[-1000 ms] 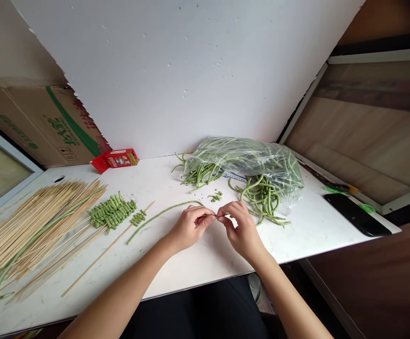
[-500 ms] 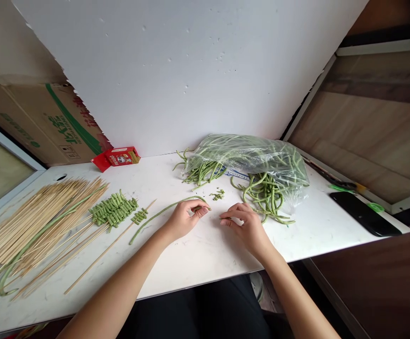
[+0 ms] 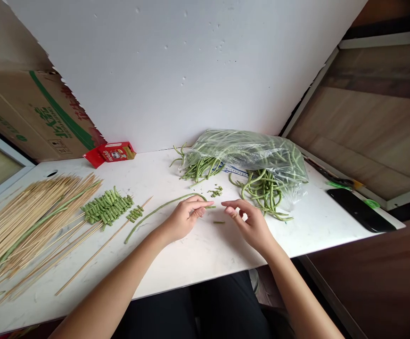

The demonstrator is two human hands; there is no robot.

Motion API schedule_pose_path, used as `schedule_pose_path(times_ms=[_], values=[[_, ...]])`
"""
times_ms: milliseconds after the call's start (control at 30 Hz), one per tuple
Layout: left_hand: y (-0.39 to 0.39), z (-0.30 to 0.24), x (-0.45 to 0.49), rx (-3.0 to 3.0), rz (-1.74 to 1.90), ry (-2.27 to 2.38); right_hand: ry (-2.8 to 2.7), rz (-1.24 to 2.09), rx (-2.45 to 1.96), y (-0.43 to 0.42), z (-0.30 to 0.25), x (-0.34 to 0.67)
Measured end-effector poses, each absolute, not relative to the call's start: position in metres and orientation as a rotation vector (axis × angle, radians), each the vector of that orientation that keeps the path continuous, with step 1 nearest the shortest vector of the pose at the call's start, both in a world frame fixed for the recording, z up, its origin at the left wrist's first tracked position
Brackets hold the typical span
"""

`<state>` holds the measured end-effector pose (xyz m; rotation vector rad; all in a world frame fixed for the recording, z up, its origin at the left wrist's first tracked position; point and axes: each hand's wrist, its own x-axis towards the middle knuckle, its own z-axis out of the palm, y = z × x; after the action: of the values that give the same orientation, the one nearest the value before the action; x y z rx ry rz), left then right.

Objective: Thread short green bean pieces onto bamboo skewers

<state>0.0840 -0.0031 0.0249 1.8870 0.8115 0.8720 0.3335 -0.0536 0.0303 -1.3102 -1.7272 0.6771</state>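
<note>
The person's left hand (image 3: pixel 184 219) rests on the white surface (image 3: pixel 198 254), with thumb and forefinger pinched together on the near end of a long bean (image 3: pixel 155 213). The bean trails left from the fingers in a shallow arc and lies flat on the surface. The right hand (image 3: pixel 250 222) is just to the right, a little apart from the left. Its fingers are loosely curled and spread and grip nothing. Between the two hands a short bean piece (image 3: pixel 219 221) lies loose on the surface.

Just beyond the hands is a small scatter of bean trimmings (image 3: pixel 216 191). Behind that lies a clear plastic bag (image 3: pixel 247 153) stuffed with long beans, and a tangle of loose beans (image 3: pixel 261 193) spills out at its front.

To the left of the long bean, a single bamboo skewer (image 3: pixel 95 256) lies at a slant with a few bean pieces threaded near its far end. Beside it is a cluster of threaded bean pieces (image 3: pixel 106 207), then a broad pile of bare skewers (image 3: pixel 24 221) with another bean draped over it.

A red carton (image 3: pixel 111 153) sits at the back, against a cardboard box (image 3: pixel 38 117). A flat black object (image 3: pixel 360 216) lies at the surface's right edge.
</note>
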Motion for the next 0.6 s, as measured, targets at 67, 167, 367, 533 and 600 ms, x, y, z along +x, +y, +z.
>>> schedule_pose_path(times_ms=[67,167,367,533,600], values=[[-0.006,0.026,0.087,1.847,0.864,0.827,-1.759,0.706,-1.222,-0.057,0.033,0.33],[-0.01,0.027,0.09,1.767,0.836,0.872,-1.823,0.708,-1.147,-0.06,0.032,0.321],[-0.011,0.03,0.091,1.788,0.856,0.903,-1.814,0.569,-1.111,-0.059,0.029,0.314],[-0.012,0.034,0.092,1.898,0.929,0.873,-1.79,0.51,-1.119,-0.058,0.032,0.315],[-0.013,0.035,0.093,1.923,0.938,0.868,-1.819,0.513,-1.113,-0.058,0.032,0.314]])
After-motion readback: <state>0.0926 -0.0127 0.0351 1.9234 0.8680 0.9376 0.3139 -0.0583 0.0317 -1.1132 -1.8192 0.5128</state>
